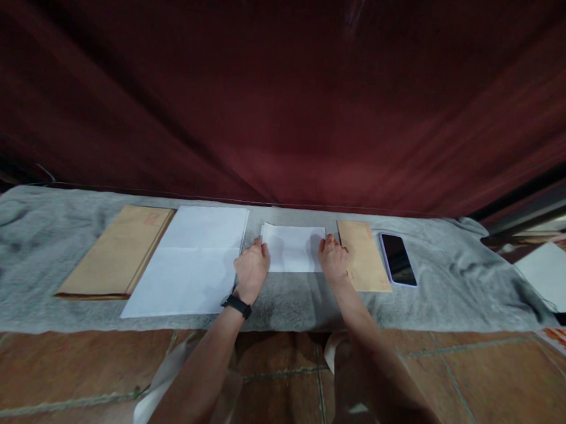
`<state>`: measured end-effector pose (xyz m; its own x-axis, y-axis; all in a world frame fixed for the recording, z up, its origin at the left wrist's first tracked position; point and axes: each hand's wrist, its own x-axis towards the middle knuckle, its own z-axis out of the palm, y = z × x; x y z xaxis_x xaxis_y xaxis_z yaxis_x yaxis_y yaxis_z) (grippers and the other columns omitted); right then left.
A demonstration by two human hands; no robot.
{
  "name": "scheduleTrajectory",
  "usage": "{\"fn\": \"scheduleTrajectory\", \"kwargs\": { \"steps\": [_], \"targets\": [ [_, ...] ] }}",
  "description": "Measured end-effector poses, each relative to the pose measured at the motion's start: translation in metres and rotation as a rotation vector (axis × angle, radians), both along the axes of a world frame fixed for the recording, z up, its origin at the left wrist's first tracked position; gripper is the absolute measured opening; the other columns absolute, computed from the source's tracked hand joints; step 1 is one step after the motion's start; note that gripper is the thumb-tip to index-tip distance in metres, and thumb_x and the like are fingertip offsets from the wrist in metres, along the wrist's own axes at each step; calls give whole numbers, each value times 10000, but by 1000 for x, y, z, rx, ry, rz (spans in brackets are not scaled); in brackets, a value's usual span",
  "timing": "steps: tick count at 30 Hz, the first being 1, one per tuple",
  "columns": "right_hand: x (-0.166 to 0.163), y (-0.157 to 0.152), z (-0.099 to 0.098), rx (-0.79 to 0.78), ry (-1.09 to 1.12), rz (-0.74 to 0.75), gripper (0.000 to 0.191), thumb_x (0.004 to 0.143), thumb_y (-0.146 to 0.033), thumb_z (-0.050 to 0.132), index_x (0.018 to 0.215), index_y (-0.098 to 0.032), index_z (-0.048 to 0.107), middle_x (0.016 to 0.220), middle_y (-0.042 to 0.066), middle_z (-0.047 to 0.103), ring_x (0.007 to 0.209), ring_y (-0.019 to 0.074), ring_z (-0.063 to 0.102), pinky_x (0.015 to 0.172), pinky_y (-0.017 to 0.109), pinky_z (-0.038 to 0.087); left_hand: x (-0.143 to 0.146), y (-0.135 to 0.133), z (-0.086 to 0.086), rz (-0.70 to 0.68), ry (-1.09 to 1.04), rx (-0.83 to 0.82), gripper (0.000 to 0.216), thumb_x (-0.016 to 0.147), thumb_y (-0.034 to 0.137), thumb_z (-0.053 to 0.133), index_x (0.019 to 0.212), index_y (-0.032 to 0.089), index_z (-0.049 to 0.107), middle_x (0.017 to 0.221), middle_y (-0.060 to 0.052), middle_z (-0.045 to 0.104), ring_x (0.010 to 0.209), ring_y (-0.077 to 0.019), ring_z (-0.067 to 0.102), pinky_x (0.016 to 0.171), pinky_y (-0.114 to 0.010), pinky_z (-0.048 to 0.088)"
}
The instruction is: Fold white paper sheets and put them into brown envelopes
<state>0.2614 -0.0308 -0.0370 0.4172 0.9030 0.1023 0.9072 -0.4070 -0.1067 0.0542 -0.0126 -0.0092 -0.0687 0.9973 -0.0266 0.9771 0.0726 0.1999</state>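
A folded white sheet of paper (292,247) lies on a grey cloth (290,301). My left hand (251,270), with a black wristband, has its curled fingers pressed on the sheet's left edge. My right hand (333,258) presses its closed fingers on the sheet's right edge. A stack of larger white paper (192,261) lies just left of my left hand. A single brown envelope (364,255) lies right of my right hand.
A pile of brown envelopes (117,252) rests at the cloth's left. A black phone (397,259) lies right of the single envelope. A dark red curtain (279,94) hangs behind. Brown floor tiles (75,374) run in front. More paper (552,275) sits far right.
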Motion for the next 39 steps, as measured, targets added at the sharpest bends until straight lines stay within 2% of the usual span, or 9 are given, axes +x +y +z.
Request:
{"fn": "scheduleTrajectory", "kwargs": {
  "steps": [3,9,14,17,20,24,35,37,39],
  "targets": [
    [1,0,0,32,-18,3,393,1042,-235,283,1205,-98,613,1014,202,715,936,262,683,866,385,473,1,-1,-3,-14,15,35,401,1040,340,317,1197,142,628,896,-163,752,891,-300,745,755,-364,528],
    [-1,-1,10,251,-95,88,287,982,-222,424,1150,-113,630,1083,205,673,1009,316,603,878,449,446,2,-1,-5,-50,46,74,385,1039,315,315,1193,148,625,871,-150,757,855,-308,750,728,-379,537],
    [-19,1,6,374,105,332,351,1015,-246,435,1303,-124,594,1352,190,599,1221,284,547,1012,428,439,2,-1,-4,-55,57,85,391,1040,307,306,1184,141,629,855,-155,756,857,-312,752,717,-374,534],
    [-34,1,-6,345,197,435,411,1037,-269,408,1380,-110,566,1470,181,534,1367,270,466,1107,427,401,2,-1,-5,-64,61,93,393,1041,310,307,1175,132,631,843,-157,752,857,-308,752,714,-362,529],
    [-44,0,-16,266,181,476,480,1054,-327,395,1459,-95,507,1559,179,450,1453,283,383,1175,455,336,2,-1,-6,-70,63,82,389,1042,307,307,1183,137,627,845,-153,753,859,-307,750,711,-360,526],
    [-50,-3,-24,206,120,477,521,1065,-387,381,1502,-117,469,1586,171,414,1468,294,373,1203,485,290,1,-1,-4,-66,65,64,393,1046,307,299,1202,140,619,864,-158,754,865,-303,746,717,-363,525],
    [-46,-9,-30,199,43,420,525,1060,-415,386,1531,-189,440,1608,131,385,1467,312,374,1200,524,258,3,-3,-1,-38,76,68,379,1050,315,303,1203,133,597,844,-151,747,832,-304,747,712,-372,535],
    [-45,-10,-29,184,41,420,526,1060,-413,384,1535,-193,434,1614,130,373,1472,311,365,1201,523,252,2,-4,-1,-42,83,92,370,1045,297,311,1209,116,589,841,-149,740,836,-297,740,740,-380,537],
    [-45,-10,-28,165,42,421,531,1060,-414,383,1541,-191,423,1621,129,358,1478,307,357,1205,516,245,3,-4,-1,-66,93,155,347,1028,243,325,1188,100,598,924,-170,733,910,-306,724,816,-413,532]
  ]
}}
